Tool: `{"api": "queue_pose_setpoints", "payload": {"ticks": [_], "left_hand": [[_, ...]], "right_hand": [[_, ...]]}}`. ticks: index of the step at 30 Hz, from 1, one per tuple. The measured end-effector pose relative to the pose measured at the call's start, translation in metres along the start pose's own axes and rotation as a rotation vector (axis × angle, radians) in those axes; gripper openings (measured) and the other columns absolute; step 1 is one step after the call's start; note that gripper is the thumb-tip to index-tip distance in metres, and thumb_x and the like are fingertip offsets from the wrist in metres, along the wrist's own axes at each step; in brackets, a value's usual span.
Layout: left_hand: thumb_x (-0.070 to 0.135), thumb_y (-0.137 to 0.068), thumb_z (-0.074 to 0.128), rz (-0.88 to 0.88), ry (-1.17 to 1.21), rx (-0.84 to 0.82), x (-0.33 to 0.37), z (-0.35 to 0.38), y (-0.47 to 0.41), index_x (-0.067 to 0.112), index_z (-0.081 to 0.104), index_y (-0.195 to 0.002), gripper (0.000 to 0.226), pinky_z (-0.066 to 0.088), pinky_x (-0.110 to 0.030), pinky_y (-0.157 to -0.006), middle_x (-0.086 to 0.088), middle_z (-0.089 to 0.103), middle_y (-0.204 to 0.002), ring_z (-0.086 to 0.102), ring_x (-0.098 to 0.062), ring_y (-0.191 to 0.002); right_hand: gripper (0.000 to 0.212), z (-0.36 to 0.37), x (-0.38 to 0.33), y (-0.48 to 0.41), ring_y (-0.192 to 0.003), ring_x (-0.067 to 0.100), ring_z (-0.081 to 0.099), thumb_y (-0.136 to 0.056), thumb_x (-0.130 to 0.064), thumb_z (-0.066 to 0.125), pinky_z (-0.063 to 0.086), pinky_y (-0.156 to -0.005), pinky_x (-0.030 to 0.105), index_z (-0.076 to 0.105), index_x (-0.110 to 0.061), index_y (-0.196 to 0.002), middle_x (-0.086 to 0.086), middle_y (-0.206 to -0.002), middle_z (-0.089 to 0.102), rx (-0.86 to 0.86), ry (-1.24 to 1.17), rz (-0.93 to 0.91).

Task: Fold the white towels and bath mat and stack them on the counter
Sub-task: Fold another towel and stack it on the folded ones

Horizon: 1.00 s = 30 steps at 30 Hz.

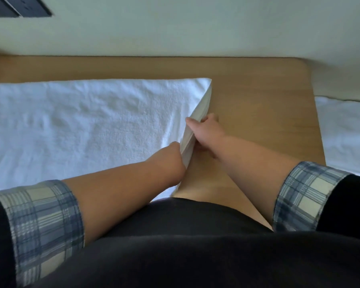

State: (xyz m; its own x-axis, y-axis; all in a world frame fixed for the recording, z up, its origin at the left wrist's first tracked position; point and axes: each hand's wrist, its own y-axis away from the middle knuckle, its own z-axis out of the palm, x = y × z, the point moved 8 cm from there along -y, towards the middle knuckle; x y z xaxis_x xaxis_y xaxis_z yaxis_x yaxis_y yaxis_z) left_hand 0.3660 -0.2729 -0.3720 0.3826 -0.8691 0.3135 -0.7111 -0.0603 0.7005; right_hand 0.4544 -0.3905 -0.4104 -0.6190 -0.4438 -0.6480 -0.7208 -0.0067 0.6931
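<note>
White towel (81, 125) on one counter (258, 90), edge pinched by left hand (175, 154) and right hand (208, 129)

White towel (87, 125) flat on counter (258, 90).

Both forearms reach forward, plaid cuffs rolled back, converging toward 12 o'clock. The left hand (173, 156) is closed, its grip pinching cloth. The right hand (206, 129), just beyond at 1 o'clock, has thumb above, fingers curled beneath.

White towel (81, 125), tan wooden counter (258, 96), blue-plaid cuffs (46, 221), black sleeves (351, 202)
</note>
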Motion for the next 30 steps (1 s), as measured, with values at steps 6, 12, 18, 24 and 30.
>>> {"api": "queue_pose_setpoints", "payload": {"ticks": [6, 12, 18, 24, 30], "left_hand": [[0.004, -0.090, 0.047, 0.084, -0.074, -0.035, -0.007, 0.001, 0.022, 0.024, 0.020, -0.150, 0.069, 0.052, -0.039, -0.067, -0.004, 0.061, -0.085, 0.061, -0.019, -0.071], [-0.002, -0.088, 0.045, 0.307, -0.061, 0.034, -0.012, -0.021, 0.049, 0.059, -0.010, -0.146, 0.101, 0.055, -0.038, -0.067, 0.003, 0.055, -0.087, 0.056, -0.014, -0.064], [0.007, -0.095, 0.038, 0.342, -0.034, 0.052, -0.046, -0.032, 0.062, 0.049, 0.033, -0.147, 0.067, 0.045, -0.028, -0.075, 0.006, 0.046, -0.134, 0.052, -0.015, -0.092], [0.013, -0.094, 0.039, 0.377, 0.095, 0.138, -0.106, -0.066, 0.084, 0.050, 0.037, -0.144, 0.062, 0.047, -0.030, -0.085, 0.009, 0.048, -0.129, 0.053, -0.014, -0.100], [0.019, -0.093, 0.042, 0.375, 0.209, 0.187, -0.188, -0.097, 0.099, 0.054, 0.038, -0.139, 0.058, 0.039, -0.017, -0.069, 0.012, 0.048, -0.121, 0.051, -0.006, -0.089]], "right_hand": [[0.020, -0.011, -0.056, -0.022, -0.067, 0.014, 0.055, -0.093, -0.030, 0.050, 0.033, -0.052, 0.025, 0.041, -0.028, -0.111, -0.004, -0.089, 0.055, 0.161, 0.217, -0.241], [0.044, 0.004, -0.080, -0.018, -0.083, 0.014, 0.061, -0.091, -0.023, 0.039, 0.041, -0.062, 0.023, 0.054, -0.043, -0.127, 0.003, -0.126, 0.056, 0.177, 0.202, -0.318], [0.056, 0.034, -0.122, 0.011, -0.134, 0.020, 0.046, -0.092, -0.016, 0.036, 0.039, -0.105, 0.030, 0.047, -0.031, -0.145, -0.001, -0.152, 0.043, 0.248, 0.201, -0.426], [0.038, 0.112, -0.171, 0.046, -0.100, 0.021, 0.053, -0.080, -0.022, 0.042, 0.040, -0.072, 0.024, 0.059, -0.022, -0.115, -0.002, -0.116, 0.052, 0.245, 0.253, -0.561], [0.061, 0.199, -0.207, 0.063, -0.132, 0.017, 0.044, -0.088, -0.021, 0.048, 0.033, -0.099, 0.019, 0.042, -0.021, -0.149, 0.005, -0.151, 0.036, 0.265, 0.282, -0.599]]}}
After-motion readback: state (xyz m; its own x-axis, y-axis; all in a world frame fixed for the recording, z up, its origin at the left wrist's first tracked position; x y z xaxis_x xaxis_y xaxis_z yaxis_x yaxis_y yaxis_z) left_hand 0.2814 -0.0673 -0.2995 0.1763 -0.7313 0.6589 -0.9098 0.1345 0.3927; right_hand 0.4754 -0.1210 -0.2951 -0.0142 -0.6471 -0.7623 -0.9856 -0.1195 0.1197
